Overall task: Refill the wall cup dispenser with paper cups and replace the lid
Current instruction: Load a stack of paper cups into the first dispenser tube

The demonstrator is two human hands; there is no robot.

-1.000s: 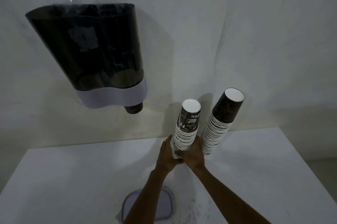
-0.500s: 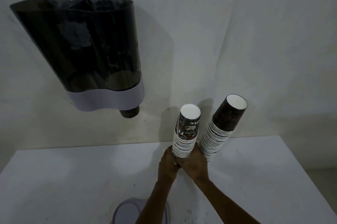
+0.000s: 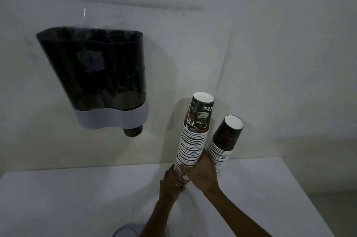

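Both hands clasp base of cup stack [image 3: 194,140] above table [image 3: 67,198], left hand [image 3: 170,183], right hand [image 3: 202,174], second stack [image 3: 224,144] behind, open dispenser [image 3: 98,74] on wall upper left, lid [image 3: 125,232] at near edge

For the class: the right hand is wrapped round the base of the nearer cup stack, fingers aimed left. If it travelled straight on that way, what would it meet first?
Most likely the left hand, which grips the held stack opposite the right hand. Beyond it lies only bare table; depth is uncertain.
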